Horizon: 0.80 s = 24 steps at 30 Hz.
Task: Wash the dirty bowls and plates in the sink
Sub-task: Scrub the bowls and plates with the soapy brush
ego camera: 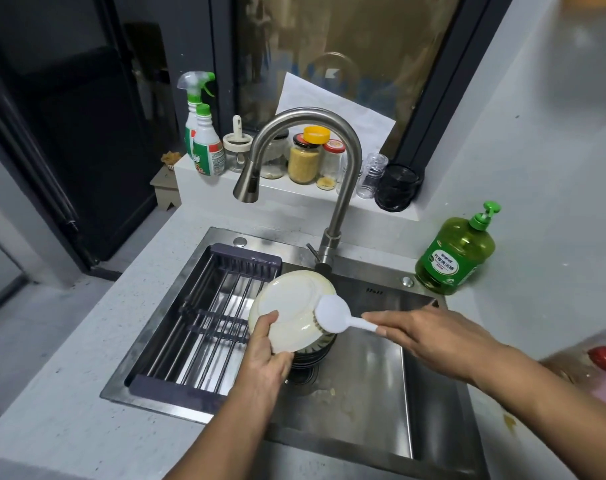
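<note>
Scrubbing over the sink [429, 382], our left hand [265, 355] grips a bowl [291, 306]; our right hand [429, 336] pinches the brush [332, 315].

One view only: head-worn wide-angle cam, looking fwd and steeply down from above a kitchen counter. The steel sink [370, 375] fills the centre and lower frame, close up. Both forearms enter from the bottom edge, so the cam sits just behind and above them. The faucet [315, 150] stands at centre; a dark window [329, 57] runs across the top. Edges bow from lens distortion. No 2nd view, so no shared area.
</note>
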Each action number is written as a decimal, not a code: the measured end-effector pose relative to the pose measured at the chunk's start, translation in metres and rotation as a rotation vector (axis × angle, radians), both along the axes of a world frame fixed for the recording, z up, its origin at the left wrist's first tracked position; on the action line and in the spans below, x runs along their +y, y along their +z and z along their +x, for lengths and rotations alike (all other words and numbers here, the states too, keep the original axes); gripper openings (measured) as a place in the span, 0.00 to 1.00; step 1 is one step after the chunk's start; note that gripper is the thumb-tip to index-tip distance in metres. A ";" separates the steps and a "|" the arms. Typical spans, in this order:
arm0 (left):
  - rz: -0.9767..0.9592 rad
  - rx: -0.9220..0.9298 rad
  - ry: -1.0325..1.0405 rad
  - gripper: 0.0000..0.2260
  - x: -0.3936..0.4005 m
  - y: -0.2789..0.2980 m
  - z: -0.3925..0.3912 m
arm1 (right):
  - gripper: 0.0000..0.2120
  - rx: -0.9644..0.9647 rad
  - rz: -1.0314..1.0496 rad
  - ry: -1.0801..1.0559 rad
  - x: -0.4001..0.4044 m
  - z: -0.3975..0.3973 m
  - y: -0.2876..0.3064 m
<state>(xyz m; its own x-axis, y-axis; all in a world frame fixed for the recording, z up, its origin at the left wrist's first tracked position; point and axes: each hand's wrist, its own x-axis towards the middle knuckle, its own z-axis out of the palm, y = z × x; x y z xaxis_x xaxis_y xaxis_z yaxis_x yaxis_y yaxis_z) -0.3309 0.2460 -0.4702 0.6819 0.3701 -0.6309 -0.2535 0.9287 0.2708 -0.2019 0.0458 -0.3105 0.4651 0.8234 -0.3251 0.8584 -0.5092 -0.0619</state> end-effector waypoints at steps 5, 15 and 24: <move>-0.068 -0.127 -0.027 0.28 -0.001 0.003 -0.004 | 0.24 0.076 0.086 -0.150 -0.004 0.032 -0.002; 0.222 -0.205 -0.178 0.25 -0.011 0.004 -0.002 | 0.18 -0.101 -0.094 0.059 0.047 -0.007 0.003; 0.229 -0.157 -0.111 0.22 -0.008 -0.001 0.000 | 0.16 0.133 -0.124 -0.075 0.048 -0.006 -0.007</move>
